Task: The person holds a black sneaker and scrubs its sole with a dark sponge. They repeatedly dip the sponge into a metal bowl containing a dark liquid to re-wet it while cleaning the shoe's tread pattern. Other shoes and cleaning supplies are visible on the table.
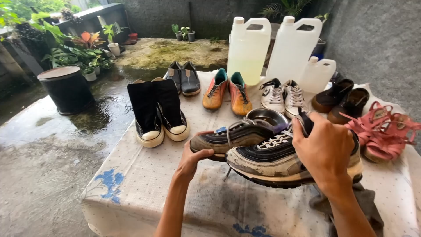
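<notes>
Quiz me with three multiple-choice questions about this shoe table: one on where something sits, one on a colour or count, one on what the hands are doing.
1. The pink sandals lie at the table's
A. right edge
B. left edge
C. middle

2. How many plastic jugs stand at the back?
A. one
B. three
C. five

3. The right hand is
A. empty
B. on a jug
C. gripping a dirty sneaker

Answers:
1. A, beside the dark brown shoes.
2. B, two large, one small.
3. C, fingers wrap its heel; the left hand holds the other sneaker.
</notes>
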